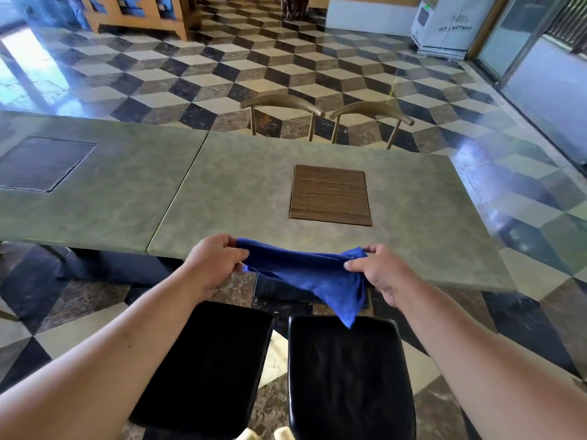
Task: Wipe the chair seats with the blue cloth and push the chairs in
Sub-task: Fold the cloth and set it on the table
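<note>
A blue cloth [313, 274] hangs stretched between both hands above the table's near edge. My left hand [214, 260] pinches its left end and my right hand [379, 271] pinches its right end; a loose corner droops toward the right seat. Two black padded chair seats stand side by side below my arms, pulled out from the table: the left seat [209, 366] and the right seat [346, 379].
A long grey-green table [241, 192] with a wooden inset panel [330, 195] stretches ahead; a second dark inset [41, 163] lies at the left. Two chairs with curved wooden backs [282, 104] [371, 111] stand at the far side. Patterned tile floor all round.
</note>
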`<control>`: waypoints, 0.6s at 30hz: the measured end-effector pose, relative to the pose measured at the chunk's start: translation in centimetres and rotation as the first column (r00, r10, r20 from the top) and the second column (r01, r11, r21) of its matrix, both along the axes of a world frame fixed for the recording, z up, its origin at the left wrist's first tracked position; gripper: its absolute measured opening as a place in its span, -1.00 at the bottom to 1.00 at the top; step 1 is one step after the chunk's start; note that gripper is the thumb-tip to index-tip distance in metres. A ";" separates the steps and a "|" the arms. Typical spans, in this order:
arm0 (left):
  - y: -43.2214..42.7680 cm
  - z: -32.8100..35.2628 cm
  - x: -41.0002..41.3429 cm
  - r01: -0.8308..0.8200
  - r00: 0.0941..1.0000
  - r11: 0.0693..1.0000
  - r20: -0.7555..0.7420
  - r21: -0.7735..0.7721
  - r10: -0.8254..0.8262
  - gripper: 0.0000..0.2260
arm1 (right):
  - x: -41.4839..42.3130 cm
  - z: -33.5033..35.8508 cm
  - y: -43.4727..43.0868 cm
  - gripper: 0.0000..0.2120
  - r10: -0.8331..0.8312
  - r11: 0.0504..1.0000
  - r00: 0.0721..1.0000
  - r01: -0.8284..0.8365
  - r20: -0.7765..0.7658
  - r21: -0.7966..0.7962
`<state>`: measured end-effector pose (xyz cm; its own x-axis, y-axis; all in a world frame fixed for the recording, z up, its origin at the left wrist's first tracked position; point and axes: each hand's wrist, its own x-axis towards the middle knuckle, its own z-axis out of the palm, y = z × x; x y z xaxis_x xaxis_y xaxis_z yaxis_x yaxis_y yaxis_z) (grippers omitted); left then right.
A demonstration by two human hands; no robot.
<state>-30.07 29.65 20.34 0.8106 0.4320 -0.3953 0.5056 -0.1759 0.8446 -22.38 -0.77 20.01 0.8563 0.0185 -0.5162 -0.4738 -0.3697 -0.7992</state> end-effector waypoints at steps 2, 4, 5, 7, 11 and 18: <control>0.1 -0.1 0.4 -0.018 1.000 0.989 0.020 0.149 0.015 -0.84 | 0.4 -0.2 -0.1 -0.17 0.066 0.995 0.988 -0.054 0.140 -0.087; 0.3 0.2 0.5 0.079 0.996 0.960 0.015 0.269 -0.086 -0.77 | 0.9 -0.3 -0.4 -0.27 0.220 0.969 0.943 -0.181 0.250 -0.167; 0.5 0.5 0.5 0.178 0.983 0.920 -0.020 0.350 -0.183 -0.77 | 1.2 -0.3 -0.7 -0.47 0.328 0.928 0.902 -0.251 0.281 -0.276; 0.9 0.7 0.7 0.363 0.928 0.767 -0.129 0.530 -0.351 -0.85 | 1.4 -0.1 -1.3 -0.82 0.538 0.769 0.803 -0.344 0.255 -0.540; 1.1 0.9 0.8 0.412 0.901 0.630 -0.194 0.658 -0.388 -0.92 | 1.3 0.1 -2.1 -0.86 0.670 0.591 0.707 -0.326 0.224 -0.738; -2.1 2.2 1.1 0.398 0.916 0.721 -0.197 0.568 -0.350 -0.82 | 0.7 0.6 -0.4 -0.53 0.369 0.886 0.910 -0.282 0.192 -0.367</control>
